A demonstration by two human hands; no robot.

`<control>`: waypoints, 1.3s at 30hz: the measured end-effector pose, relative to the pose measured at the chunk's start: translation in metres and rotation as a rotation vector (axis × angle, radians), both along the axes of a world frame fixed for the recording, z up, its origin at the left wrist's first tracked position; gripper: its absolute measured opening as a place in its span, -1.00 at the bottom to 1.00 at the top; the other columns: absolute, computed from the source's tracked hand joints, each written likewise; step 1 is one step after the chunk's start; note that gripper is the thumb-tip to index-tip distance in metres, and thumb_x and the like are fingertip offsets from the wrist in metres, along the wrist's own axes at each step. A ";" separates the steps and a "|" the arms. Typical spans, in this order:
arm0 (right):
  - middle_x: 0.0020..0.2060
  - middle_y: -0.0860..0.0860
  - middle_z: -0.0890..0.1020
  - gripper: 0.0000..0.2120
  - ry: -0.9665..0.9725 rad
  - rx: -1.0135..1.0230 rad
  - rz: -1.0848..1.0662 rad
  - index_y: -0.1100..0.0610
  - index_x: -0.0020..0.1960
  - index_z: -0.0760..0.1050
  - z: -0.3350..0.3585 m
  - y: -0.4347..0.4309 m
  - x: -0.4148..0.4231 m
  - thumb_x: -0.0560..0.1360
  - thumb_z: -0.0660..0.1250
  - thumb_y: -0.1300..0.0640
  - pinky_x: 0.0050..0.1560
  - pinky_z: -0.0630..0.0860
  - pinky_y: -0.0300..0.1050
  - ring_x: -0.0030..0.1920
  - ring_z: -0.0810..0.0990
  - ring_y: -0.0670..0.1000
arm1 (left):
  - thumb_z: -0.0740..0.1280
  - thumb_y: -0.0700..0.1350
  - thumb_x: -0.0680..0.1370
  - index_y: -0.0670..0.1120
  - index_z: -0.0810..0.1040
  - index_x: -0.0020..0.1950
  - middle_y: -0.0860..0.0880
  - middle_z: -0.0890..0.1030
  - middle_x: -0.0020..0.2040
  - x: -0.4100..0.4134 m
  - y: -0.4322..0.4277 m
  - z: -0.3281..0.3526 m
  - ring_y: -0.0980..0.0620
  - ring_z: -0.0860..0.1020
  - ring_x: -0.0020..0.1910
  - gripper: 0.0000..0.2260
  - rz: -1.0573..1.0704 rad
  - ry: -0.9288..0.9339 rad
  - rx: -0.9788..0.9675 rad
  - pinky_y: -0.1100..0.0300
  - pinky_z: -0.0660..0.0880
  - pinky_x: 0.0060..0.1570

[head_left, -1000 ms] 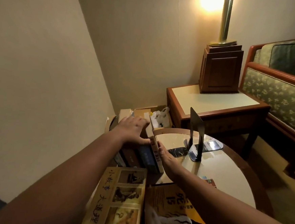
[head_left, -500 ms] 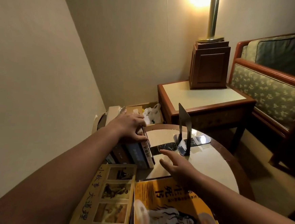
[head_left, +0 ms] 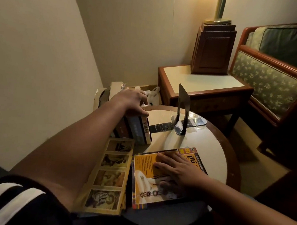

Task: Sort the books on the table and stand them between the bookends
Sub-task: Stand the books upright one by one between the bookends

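A few books stand upright in a row (head_left: pixel 139 131) at the left of the round table (head_left: pixel 203 152), and my left hand (head_left: pixel 132 102) rests on their tops, holding them. A black metal bookend (head_left: pixel 182 111) stands apart to their right, with a gap between. A yellow-orange book (head_left: pixel 144 176) lies flat near the front edge, and my right hand (head_left: pixel 177 169) lies flat on its cover with fingers spread. A tan book with a column of pictures (head_left: pixel 110 175) lies flat beside it on the left. Any left bookend is hidden behind my arm.
A wooden side table (head_left: pixel 200 81) with a lamp base (head_left: pixel 214 50) stands behind the round table. An upholstered armchair (head_left: pixel 271 83) is at the right. A cardboard box with papers and a white bag (head_left: pixel 152 95) sits on the floor by the wall.
My right hand left the upright books and came down towards me onto the yellow-orange book. My left hand stayed on top of the row. The camera tilted down.
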State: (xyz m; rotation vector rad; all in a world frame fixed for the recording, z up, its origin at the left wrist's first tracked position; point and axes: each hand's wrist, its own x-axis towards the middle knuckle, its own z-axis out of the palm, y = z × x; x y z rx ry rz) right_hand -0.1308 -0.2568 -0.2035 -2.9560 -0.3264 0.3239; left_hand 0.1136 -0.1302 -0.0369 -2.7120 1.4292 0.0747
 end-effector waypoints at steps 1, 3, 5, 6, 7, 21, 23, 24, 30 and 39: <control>0.52 -0.22 -0.24 -0.26 -0.003 0.000 -0.001 -0.22 0.59 -0.14 0.001 -0.005 -0.002 0.48 -0.18 -0.45 0.37 -0.51 -0.09 0.50 -0.41 -0.05 | 0.40 0.26 0.44 0.06 0.54 0.30 0.02 0.33 0.51 0.000 0.000 0.000 -0.06 0.32 0.45 -0.50 0.001 -0.002 0.002 -0.08 0.25 0.37; 0.56 -0.18 -0.18 -0.30 0.007 -0.012 -0.029 -0.22 0.59 -0.11 0.000 -0.020 -0.006 0.51 -0.15 -0.43 0.48 -0.43 -0.02 0.52 -0.36 -0.06 | 0.41 0.26 0.44 0.06 0.54 0.29 0.02 0.33 0.51 0.000 0.000 -0.001 -0.07 0.31 0.45 -0.51 0.005 -0.007 -0.007 -0.07 0.25 0.36; 0.60 -0.12 -0.13 -0.32 0.027 -0.029 -0.077 -0.20 0.59 -0.09 -0.001 -0.035 -0.009 0.55 -0.09 -0.41 0.56 -0.30 0.07 0.53 -0.33 -0.07 | 0.41 0.27 0.43 0.07 0.55 0.28 0.02 0.34 0.51 0.001 -0.001 -0.002 -0.08 0.31 0.45 -0.51 0.011 -0.005 -0.013 -0.07 0.27 0.34; 0.60 -0.11 -0.13 -0.30 0.043 -0.035 -0.109 -0.20 0.59 -0.09 -0.002 -0.043 -0.009 0.53 -0.11 -0.43 0.57 -0.25 0.09 0.52 -0.34 -0.07 | 0.41 0.28 0.42 0.07 0.55 0.27 0.03 0.35 0.50 0.002 -0.001 -0.003 -0.09 0.31 0.44 -0.51 0.013 -0.003 -0.015 -0.07 0.28 0.32; 0.60 -0.10 -0.15 -0.25 0.055 -0.037 -0.140 -0.19 0.59 -0.11 -0.001 -0.048 -0.010 0.49 -0.16 -0.48 0.57 -0.22 0.12 0.50 -0.35 -0.07 | 0.41 0.28 0.42 0.07 0.55 0.27 0.03 0.36 0.49 0.003 0.000 -0.003 -0.09 0.32 0.43 -0.51 0.016 0.003 -0.017 -0.07 0.29 0.30; 0.60 0.10 -0.13 -0.11 0.047 -0.121 0.001 -0.39 0.51 -0.20 0.023 0.027 -0.012 0.44 0.37 -0.29 0.41 0.04 0.53 0.54 -0.07 0.34 | 0.44 0.23 0.43 0.00 0.57 0.25 -0.03 0.46 0.39 -0.003 -0.001 -0.001 -0.08 0.41 0.35 -0.51 0.022 0.022 -0.031 -0.02 0.35 0.25; 0.59 0.07 -0.17 -0.13 0.094 -0.127 -0.012 -0.38 0.52 -0.11 0.028 0.033 -0.007 0.45 0.42 -0.22 0.37 0.02 0.58 0.53 -0.07 0.36 | 0.44 0.24 0.42 0.01 0.57 0.24 -0.04 0.47 0.37 -0.003 -0.001 -0.002 -0.09 0.42 0.33 -0.51 0.023 0.023 -0.031 -0.03 0.37 0.22; 0.59 0.05 -0.17 -0.15 0.110 -0.130 -0.016 -0.36 0.52 -0.06 0.030 0.035 -0.005 0.45 0.43 -0.19 0.37 0.02 0.59 0.53 -0.06 0.37 | 0.44 0.25 0.42 0.01 0.57 0.24 -0.04 0.48 0.36 -0.002 -0.001 -0.002 -0.09 0.43 0.31 -0.51 0.023 0.022 -0.032 -0.02 0.38 0.20; 0.57 0.05 0.08 -0.21 0.083 -0.005 -0.052 -0.25 0.47 0.12 0.041 0.034 0.000 0.40 0.51 -0.07 0.33 0.39 0.36 0.46 0.25 0.25 | 0.44 0.27 0.40 0.03 0.58 0.20 -0.02 0.51 0.30 -0.002 0.000 -0.003 -0.06 0.46 0.25 -0.53 0.012 0.020 -0.041 0.01 0.42 0.12; 0.60 0.00 -0.12 -0.19 0.127 -0.075 -0.007 -0.37 0.51 -0.07 0.031 0.030 -0.008 0.45 0.36 -0.30 0.42 0.01 0.54 0.55 -0.09 0.31 | 0.44 0.26 0.41 0.01 0.57 0.23 -0.03 0.48 0.34 -0.001 0.001 -0.005 -0.07 0.45 0.27 -0.50 0.020 0.029 -0.042 0.02 0.45 0.10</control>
